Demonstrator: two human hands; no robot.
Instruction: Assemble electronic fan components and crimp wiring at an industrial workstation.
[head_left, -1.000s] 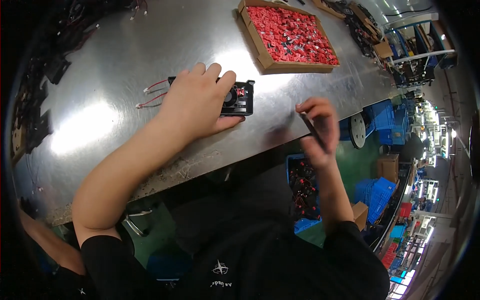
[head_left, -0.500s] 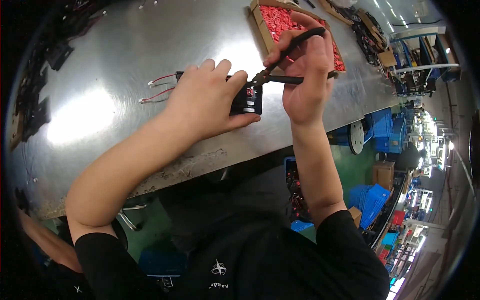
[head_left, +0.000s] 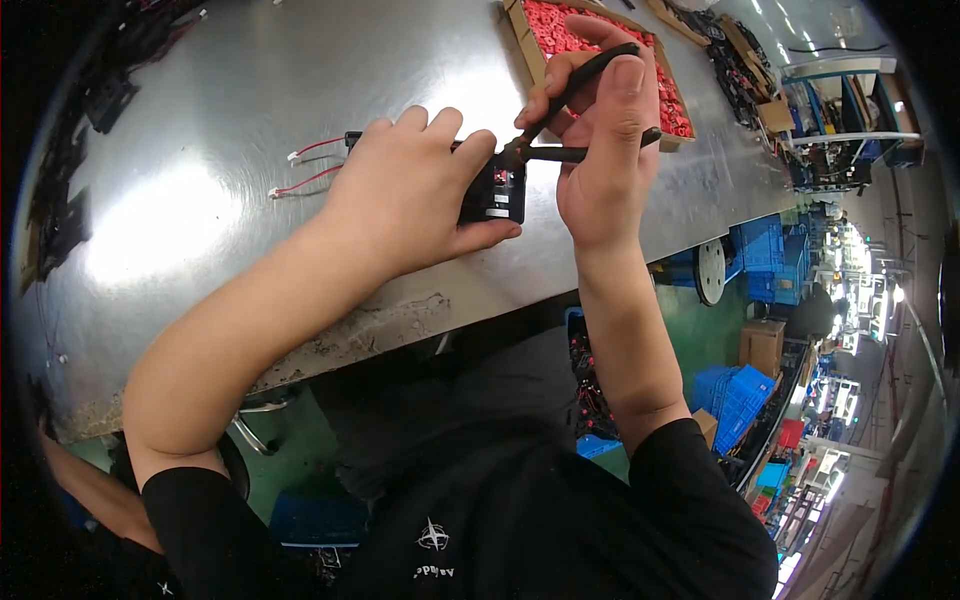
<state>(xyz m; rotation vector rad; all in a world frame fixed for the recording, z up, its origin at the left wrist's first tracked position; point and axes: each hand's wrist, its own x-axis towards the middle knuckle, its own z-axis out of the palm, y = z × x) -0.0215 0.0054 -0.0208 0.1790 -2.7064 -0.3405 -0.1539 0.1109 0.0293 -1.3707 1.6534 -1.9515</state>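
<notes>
My left hand (head_left: 410, 190) is closed over a black plastic case (head_left: 508, 200), holding it on the metal table. Much of the case lies hidden under the palm; its right end shows small red and silver parts. Two red wires (head_left: 318, 181) with white connectors stick out past its left side. In my right hand (head_left: 612, 150) is a pair of pliers (head_left: 582, 84) with dark handles, which are spread apart. The head of the pliers is at the upper right corner of the case, near the red part; its jaw tips are hard to make out.
A cardboard box (head_left: 527, 48) of small red pieces stands beyond my right hand. Dark plastic parts (head_left: 68, 222) lie along the table's far left. Below the table's front edge is a blue crate (head_left: 590, 400) with red and black items. Another person's arm (head_left: 100, 490) shows at lower left.
The pliers and my right hand have shifted slightly left and up, and the handles sit a little closer together. My left hand still holds the case.
</notes>
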